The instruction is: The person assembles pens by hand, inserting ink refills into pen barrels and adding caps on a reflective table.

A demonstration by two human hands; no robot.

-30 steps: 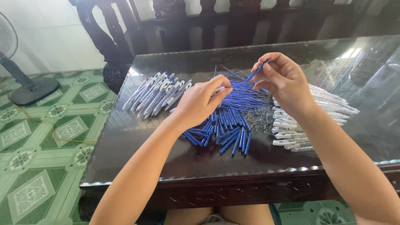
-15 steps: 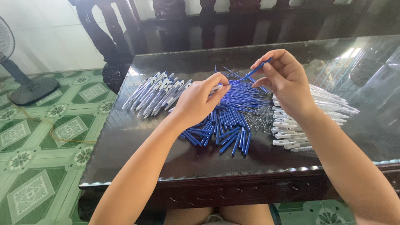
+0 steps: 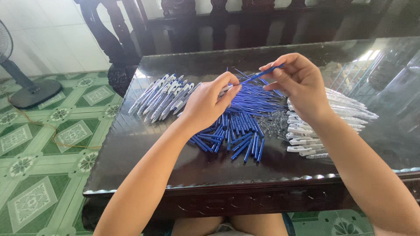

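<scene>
Blue pen part (image 3: 261, 74) lower now, tip nearer left hand (image 3: 209, 101).

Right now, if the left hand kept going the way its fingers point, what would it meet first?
Probably the thin blue refill pinched by the right hand: the left hand points up-right toward it, above the blue refill pile. Depth is unclear.

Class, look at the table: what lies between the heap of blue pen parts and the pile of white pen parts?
In the head view, a small cluster of metal springs lies between the blue pen parts and the white pen parts.
</scene>
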